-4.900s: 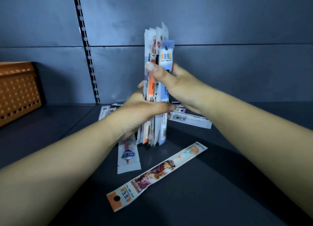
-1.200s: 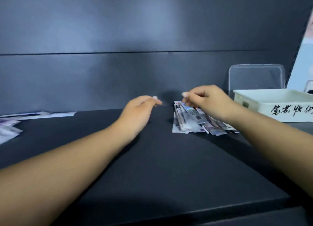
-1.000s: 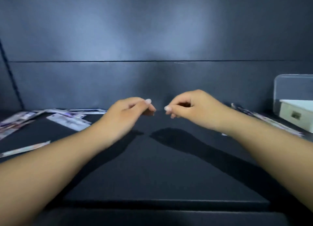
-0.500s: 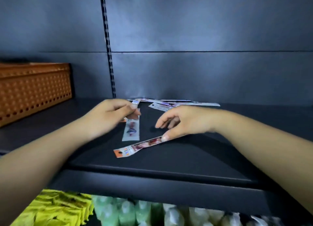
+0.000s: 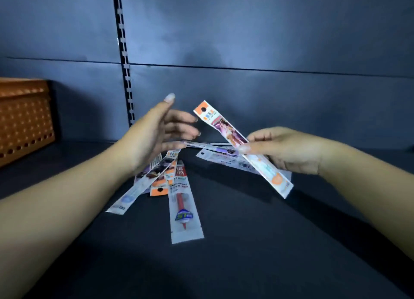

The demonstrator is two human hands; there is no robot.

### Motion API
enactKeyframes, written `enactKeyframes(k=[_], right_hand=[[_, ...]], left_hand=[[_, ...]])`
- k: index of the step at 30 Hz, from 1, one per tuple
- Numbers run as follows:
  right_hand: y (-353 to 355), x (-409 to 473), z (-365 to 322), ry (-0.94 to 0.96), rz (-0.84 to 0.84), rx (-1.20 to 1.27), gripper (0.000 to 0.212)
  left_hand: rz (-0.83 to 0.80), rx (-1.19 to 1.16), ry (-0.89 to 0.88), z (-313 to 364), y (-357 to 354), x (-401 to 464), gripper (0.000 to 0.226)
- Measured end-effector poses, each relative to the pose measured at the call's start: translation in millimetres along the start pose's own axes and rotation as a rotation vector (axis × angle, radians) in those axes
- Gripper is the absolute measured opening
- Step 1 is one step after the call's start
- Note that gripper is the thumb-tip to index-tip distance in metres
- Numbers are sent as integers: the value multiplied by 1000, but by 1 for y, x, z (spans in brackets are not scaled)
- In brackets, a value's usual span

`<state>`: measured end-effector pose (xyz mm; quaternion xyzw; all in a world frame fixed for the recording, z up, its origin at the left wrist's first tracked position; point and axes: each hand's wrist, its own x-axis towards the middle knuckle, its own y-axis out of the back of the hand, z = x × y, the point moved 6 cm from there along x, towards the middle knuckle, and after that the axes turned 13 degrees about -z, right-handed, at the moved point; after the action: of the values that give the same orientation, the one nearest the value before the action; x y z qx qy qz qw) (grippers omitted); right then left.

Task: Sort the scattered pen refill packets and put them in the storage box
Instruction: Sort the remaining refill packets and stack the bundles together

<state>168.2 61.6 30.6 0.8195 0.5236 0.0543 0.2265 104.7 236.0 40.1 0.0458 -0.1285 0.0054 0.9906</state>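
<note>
My right hand [image 5: 289, 149] pinches a long orange-ended refill packet [image 5: 226, 130] with a cartoon figure, holding it tilted above the shelf, top end up-left. My left hand [image 5: 156, 135] hovers beside it with fingers spread and nothing in it. Under and below my left hand several packets [image 5: 154, 177] lie fanned on the dark shelf. A clear packet with a red refill [image 5: 182, 204] lies nearest me. More packets [image 5: 221, 158] lie flat under my right hand. The storage box is out of view.
An orange perforated basket [image 5: 24, 119] stands at the far left of the shelf. A slotted upright rail [image 5: 123, 59] runs up the dark back wall. The dark shelf surface [image 5: 224, 254] stretches toward me.
My right hand has lifted the orange-ended packet off the shelf and raised it. My left hand has risen from the packets and spread its fingers. The view has moved closer to the shelf.
</note>
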Motion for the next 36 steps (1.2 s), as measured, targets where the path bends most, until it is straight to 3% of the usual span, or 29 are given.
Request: enactKeyframes(k=[2,5,8,13,18,25,31,36], right_hand=[[7,19,-8,75,98,-5,19],[-1,56,-25,141,109,-139,19],[-24,92,-40,203,4,-216,21],[-23,118,-54,224,-65,-188,15],[-34,142,-53,154,-261,-499,5],[-56,166,-30,64,-494,-656,27],[-43,173,-25,69,-455,-656,21],[-9,158,-41,65,-247,-631,13]], left_hand=[[-6,-25,30,-10,7,-2,50],[16,-15,59,-21,9,-3,48],[110,-62,-1,-16,12,-2,27],[330,-98,-82,0,61,-3,37],[300,-176,-21,-9,89,-6,32],[262,-1,8,-23,90,-7,30],[296,-26,-35,-20,100,-7,29],[413,-291,-140,-16,117,-8,31]])
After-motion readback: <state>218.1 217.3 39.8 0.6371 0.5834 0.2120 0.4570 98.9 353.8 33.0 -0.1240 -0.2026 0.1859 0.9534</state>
